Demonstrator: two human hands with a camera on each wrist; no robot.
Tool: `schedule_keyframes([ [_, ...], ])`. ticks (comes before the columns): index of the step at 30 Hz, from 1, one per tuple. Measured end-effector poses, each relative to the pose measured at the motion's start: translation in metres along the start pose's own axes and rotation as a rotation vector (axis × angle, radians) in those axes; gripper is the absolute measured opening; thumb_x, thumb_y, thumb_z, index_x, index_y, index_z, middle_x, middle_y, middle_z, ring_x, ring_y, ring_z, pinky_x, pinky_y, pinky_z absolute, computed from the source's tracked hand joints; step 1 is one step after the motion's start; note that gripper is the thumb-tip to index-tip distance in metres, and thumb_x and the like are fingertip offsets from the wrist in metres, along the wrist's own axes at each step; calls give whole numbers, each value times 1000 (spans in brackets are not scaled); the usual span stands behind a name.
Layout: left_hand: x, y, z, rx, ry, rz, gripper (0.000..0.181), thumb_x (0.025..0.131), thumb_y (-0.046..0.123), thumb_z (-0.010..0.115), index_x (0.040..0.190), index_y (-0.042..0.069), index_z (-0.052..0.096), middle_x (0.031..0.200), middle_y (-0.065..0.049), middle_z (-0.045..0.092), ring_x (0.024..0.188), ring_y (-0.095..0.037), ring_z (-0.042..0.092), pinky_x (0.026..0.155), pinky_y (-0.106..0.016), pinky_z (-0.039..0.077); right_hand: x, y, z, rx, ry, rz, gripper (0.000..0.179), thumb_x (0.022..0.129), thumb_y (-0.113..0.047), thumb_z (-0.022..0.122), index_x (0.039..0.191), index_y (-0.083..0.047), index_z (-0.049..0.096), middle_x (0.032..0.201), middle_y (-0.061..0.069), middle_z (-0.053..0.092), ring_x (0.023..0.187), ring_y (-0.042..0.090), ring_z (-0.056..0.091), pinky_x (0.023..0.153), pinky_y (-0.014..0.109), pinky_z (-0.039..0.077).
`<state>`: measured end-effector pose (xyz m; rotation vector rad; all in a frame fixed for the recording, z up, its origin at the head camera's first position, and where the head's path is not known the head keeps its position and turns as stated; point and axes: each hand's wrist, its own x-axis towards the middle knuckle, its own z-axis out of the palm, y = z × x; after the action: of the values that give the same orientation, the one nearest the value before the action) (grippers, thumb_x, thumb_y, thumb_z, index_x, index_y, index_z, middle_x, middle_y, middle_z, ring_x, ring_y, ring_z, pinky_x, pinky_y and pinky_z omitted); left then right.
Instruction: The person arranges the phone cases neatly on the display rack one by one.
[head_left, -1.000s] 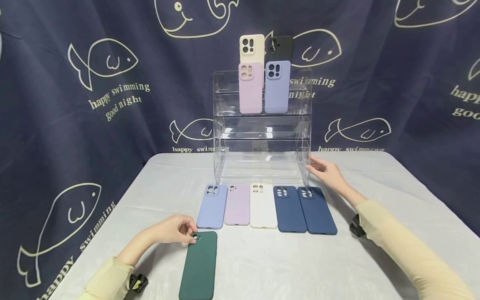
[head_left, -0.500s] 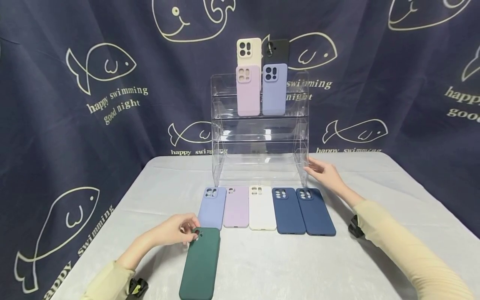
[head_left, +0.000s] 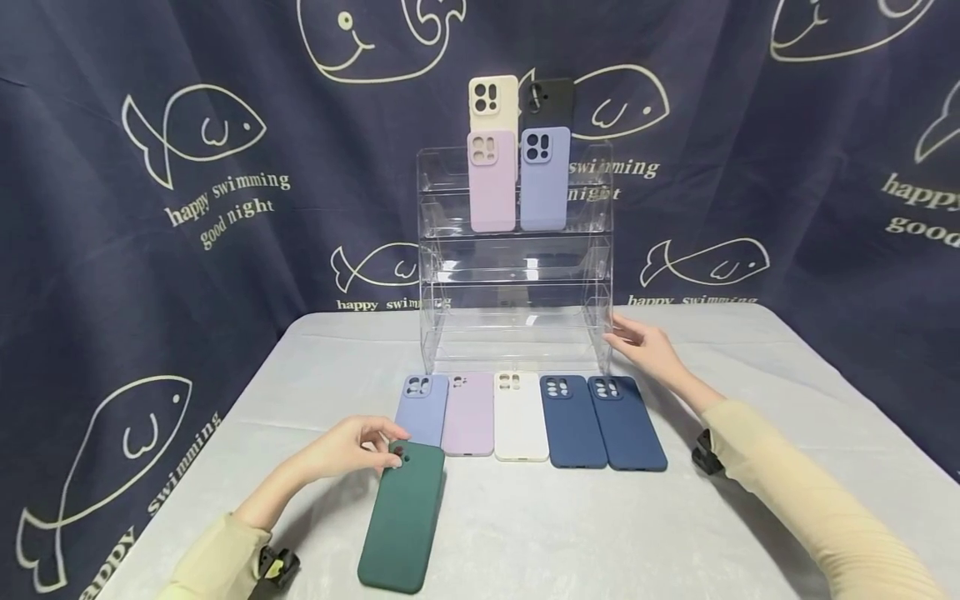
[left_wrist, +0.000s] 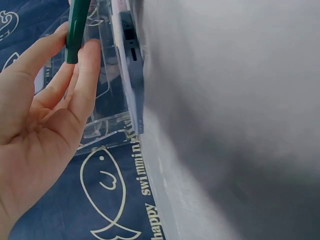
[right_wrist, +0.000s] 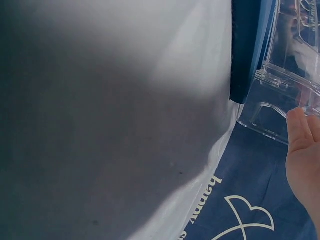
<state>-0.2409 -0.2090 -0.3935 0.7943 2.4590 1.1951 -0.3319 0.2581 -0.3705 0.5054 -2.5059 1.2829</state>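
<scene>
A dark green phone case [head_left: 405,517] slants in front of my left hand [head_left: 341,454], which pinches its upper left corner beside the camera cutout. In the left wrist view the case [left_wrist: 76,30] appears edge-on between thumb and fingers, held off the table. Its top end overlaps the light blue phone case [head_left: 422,417] in the head view. My right hand [head_left: 651,350] touches the right side of a clear tiered display stand [head_left: 517,300]. Straight fingers [right_wrist: 296,131] meet the clear plastic in the right wrist view; the thumb is not visible there.
Along the stand's front lie a lilac case [head_left: 469,417], a white case [head_left: 521,421] and two navy cases [head_left: 576,429]. Upper tiers hold a cream case [head_left: 493,92], a black case [head_left: 553,100], a pink case [head_left: 492,192] and a periwinkle case [head_left: 545,187]. A dark fish-print curtain [head_left: 225,275] hangs behind.
My left hand has moved the green case forward and slightly right, over the light blue case's lower end. My right hand keeps its place at the stand. The head view has shifted slightly.
</scene>
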Motion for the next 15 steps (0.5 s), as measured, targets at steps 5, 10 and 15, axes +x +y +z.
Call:
schedule_keyframes([
  [5, 5, 6, -2, 41, 4, 37, 33, 83, 21, 70, 112, 5, 64, 82, 2, 65, 78, -2, 58, 72, -22, 53, 1, 1, 1, 1, 8, -2, 49, 90, -6, 61, 131, 12, 43, 126, 29, 51, 107, 43, 57, 89, 29, 47],
  [10, 13, 11, -3, 18, 38, 59, 34, 84, 19, 70, 113, 3, 63, 84, -1, 67, 77, -3, 59, 71, -23, 55, 2, 4, 1, 0, 13, -9, 49, 89, -6, 61, 132, 11, 43, 127, 29, 51, 107, 43, 58, 89, 32, 47],
  [15, 22, 14, -4, 27, 112, 67, 33, 83, 20, 72, 112, 7, 65, 88, -4, 68, 78, -3, 60, 68, -21, 55, 2, 4, 2, -6, 5, 0, 50, 90, -7, 61, 133, 10, 43, 127, 30, 50, 109, 44, 57, 91, 41, 46],
])
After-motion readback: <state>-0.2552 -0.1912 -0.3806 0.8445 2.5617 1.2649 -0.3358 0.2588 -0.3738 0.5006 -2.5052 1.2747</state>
